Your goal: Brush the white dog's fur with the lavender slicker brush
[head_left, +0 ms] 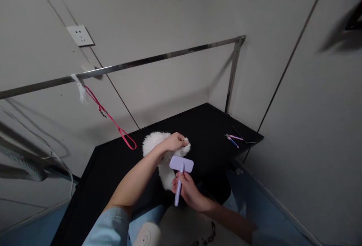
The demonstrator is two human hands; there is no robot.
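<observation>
A small white fluffy dog (155,140) is on the black table, partly covered by my forearm and hands. My left hand (174,141) is closed on a furry white end of it at the right, which looks like a paw (186,148). In my right hand (186,187) is a lilac slicker brush (181,164), gripped by its handle with the flat back of its head facing me. The brush head is just below the held paw, close to the dog's fur. I cannot tell whether the bristles touch the fur, as they are turned away.
A metal bar (158,58) crosses above the black table (118,170), with a red leash (110,119) hanging from it. Nail clippers (234,139) with pink and blue handles lie near the table's right corner. A grey hose (25,163) is at the left.
</observation>
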